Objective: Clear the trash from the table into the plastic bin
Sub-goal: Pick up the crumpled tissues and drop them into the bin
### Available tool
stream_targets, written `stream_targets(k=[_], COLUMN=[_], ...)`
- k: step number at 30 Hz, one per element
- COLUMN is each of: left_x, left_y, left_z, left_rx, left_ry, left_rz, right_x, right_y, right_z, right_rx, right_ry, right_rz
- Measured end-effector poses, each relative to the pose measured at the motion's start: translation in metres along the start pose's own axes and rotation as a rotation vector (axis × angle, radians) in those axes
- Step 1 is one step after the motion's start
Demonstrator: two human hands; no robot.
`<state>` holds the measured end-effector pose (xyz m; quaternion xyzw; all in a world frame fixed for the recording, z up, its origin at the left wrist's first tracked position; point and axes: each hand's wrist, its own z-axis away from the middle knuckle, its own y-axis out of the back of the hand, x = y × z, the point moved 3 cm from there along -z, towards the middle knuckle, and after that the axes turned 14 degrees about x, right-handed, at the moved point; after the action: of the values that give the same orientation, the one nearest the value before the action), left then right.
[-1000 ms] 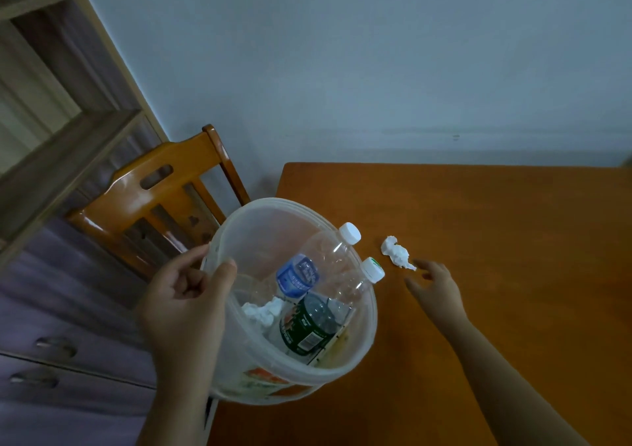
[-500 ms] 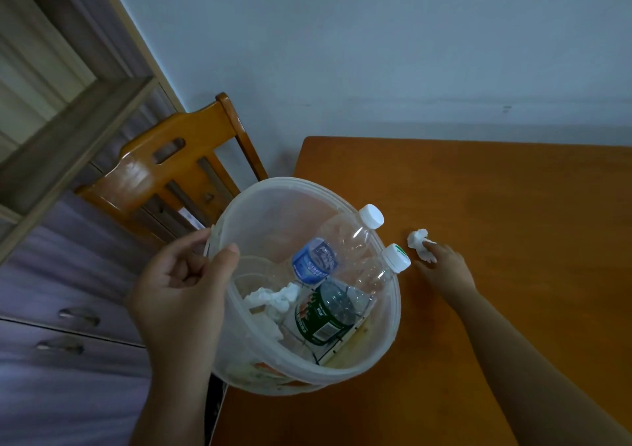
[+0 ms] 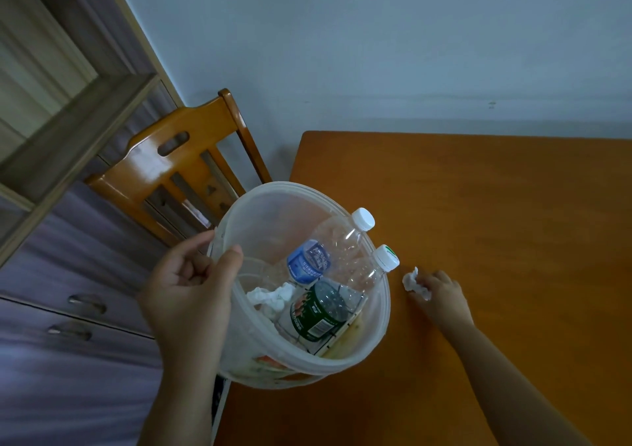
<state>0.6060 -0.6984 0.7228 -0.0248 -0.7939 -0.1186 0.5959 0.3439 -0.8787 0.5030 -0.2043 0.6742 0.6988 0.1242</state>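
Over the wooden table [image 3: 496, 206], right hand [image 3: 441, 295] half hides a crumpled tissue [image 3: 412, 279].

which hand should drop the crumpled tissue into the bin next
The right hand: it already grips the crumpled tissue beside the bin. The left hand is busy holding the bin's rim.

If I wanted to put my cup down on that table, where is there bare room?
Nearly all of the table is bare: the wide stretch from the wall to the right hand, and the near strip beside that forearm. It is crowded only at the left edge, where the plastic bin and crumpled tissue sit close together.
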Motion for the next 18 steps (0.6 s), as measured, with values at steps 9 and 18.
stream_targets(k=[9, 18], left_x=[-0.012, -0.023], left_y=[0.044, 0.072], left_z=[0.021, 0.031], left_rx=[-0.054, -0.116], left_ry=[0.087, 0.11], left_rz=[0.039, 0.049], right_x=[0.012, 0.009], right_y=[0.01, 0.046], right_z=[0.096, 0.152], right_rx=[0.041, 0.173], right_ry=[-0.173, -0.286], right_rz=[-0.122, -0.287])
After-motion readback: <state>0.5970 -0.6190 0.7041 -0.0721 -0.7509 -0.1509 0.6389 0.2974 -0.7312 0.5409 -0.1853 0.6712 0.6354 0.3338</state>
